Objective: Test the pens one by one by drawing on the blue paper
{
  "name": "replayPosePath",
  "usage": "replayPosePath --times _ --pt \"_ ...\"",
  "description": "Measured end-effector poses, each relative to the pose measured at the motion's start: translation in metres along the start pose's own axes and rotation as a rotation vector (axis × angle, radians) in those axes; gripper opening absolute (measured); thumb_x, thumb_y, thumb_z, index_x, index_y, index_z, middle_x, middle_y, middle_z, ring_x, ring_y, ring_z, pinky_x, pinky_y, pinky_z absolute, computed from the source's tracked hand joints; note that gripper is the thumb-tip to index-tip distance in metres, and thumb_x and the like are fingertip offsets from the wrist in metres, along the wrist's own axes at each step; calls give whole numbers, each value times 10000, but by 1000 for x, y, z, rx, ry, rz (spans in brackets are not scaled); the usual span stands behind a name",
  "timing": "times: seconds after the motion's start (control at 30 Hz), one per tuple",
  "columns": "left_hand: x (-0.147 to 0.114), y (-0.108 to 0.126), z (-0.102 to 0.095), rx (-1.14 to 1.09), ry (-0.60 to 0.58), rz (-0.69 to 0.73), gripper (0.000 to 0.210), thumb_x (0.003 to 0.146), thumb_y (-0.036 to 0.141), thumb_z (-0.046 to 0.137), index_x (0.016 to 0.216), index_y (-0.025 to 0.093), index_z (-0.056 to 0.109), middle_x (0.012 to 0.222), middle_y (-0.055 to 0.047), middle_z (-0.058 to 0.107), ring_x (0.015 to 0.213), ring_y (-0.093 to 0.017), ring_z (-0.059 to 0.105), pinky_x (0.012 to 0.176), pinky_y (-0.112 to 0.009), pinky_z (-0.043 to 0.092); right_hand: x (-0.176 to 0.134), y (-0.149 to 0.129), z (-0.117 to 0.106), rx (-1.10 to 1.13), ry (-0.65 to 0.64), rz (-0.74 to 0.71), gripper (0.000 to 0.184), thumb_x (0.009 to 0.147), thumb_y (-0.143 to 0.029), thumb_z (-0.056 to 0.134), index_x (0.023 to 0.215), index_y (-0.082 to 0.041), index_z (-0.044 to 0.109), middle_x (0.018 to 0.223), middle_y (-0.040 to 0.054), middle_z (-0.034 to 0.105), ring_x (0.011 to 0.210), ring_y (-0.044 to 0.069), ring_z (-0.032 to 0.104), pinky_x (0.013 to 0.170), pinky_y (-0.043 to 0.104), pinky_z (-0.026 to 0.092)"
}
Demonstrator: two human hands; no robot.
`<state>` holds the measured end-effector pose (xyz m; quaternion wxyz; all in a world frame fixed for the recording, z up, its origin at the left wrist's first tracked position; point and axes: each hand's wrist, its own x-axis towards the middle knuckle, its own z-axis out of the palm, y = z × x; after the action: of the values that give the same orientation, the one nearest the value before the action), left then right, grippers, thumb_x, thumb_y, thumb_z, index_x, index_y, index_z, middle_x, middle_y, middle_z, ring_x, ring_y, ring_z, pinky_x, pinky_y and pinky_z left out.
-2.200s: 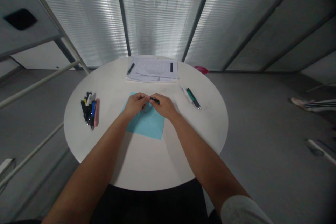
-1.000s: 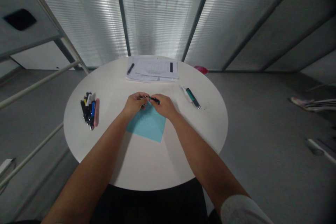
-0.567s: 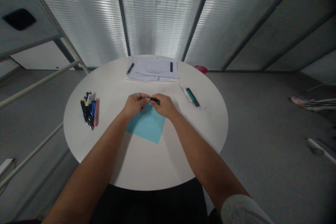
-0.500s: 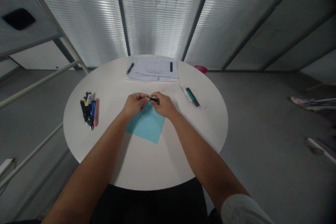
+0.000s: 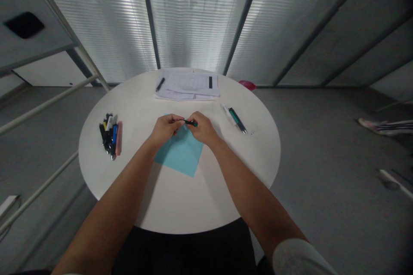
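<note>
Above a light blue sheet of paper (image 5: 180,154), both my hands meet at a small dark pen with a green end (image 5: 191,123). My right hand (image 5: 201,128) is closed round its body, thumb and fingers pinched together. At the pen's left end, my left hand (image 5: 165,129) pinches with its fingertips; the part between them is too small to make out well. To the right lie a black and green pen (image 5: 238,120) and a white pen (image 5: 228,114), side by side.
The round white table (image 5: 174,210) carries a pile of pens and markers (image 5: 110,136) at left. Printed papers (image 5: 190,84) with a black pen (image 5: 160,84) on them lie at the far edge. A metal railing (image 5: 48,102) stands left of the table.
My fingertips have come slightly closer together; the thin piece that showed between them earlier is now mostly hidden. The pen has tilted a little flatter. Everything else stays put.
</note>
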<state>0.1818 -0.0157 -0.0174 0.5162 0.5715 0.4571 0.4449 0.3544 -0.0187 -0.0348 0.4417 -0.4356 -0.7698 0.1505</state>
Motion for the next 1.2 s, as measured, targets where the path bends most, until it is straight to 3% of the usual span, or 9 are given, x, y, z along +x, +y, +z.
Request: replayPosePath --times 0.2,0.4,0.77,1.03,1.2 --pt "-1 2 -2 -26 -68 7 273 677 297 733 882 118 717 576 13 551 455 -84 470 463 -238 358 -1 -4 -4 35 -4 -2 101 740 -115 585 758 -205 543 786 0 517 735 144 495 689 283 417" --pt "0 0 -4 -31 -86 26 310 702 315 725 947 123 725 581 12 548 464 -86 473 475 -241 355 -3 -4 -6 75 1 -1 454 597 3 483 1001 -202 505 920 21 511 792 141 510 688 270 435" --pt "5 -7 -8 -192 33 -4 334 663 323 769 919 115 717 586 -1 554 490 -88 481 479 -236 373 1 5 3 180 69 221 163 753 -237 646 894 -224 566 854 -1 648 788 142 614 773 299 496" --pt "7 -8 -7 -246 78 -22 290 661 348 777 840 133 702 574 5 544 496 -85 478 475 -227 361 -1 -1 1 216 -27 212 151 860 -344 585 948 -226 624 808 -10 679 672 129 639 693 274 501" --pt "8 -10 -4 -260 115 -14 252 663 345 776 761 143 662 551 13 530 483 -78 463 471 -222 358 -1 -3 0 69 -29 148 163 896 -350 549 1002 -256 630 921 2 686 847 158 647 783 297 490"
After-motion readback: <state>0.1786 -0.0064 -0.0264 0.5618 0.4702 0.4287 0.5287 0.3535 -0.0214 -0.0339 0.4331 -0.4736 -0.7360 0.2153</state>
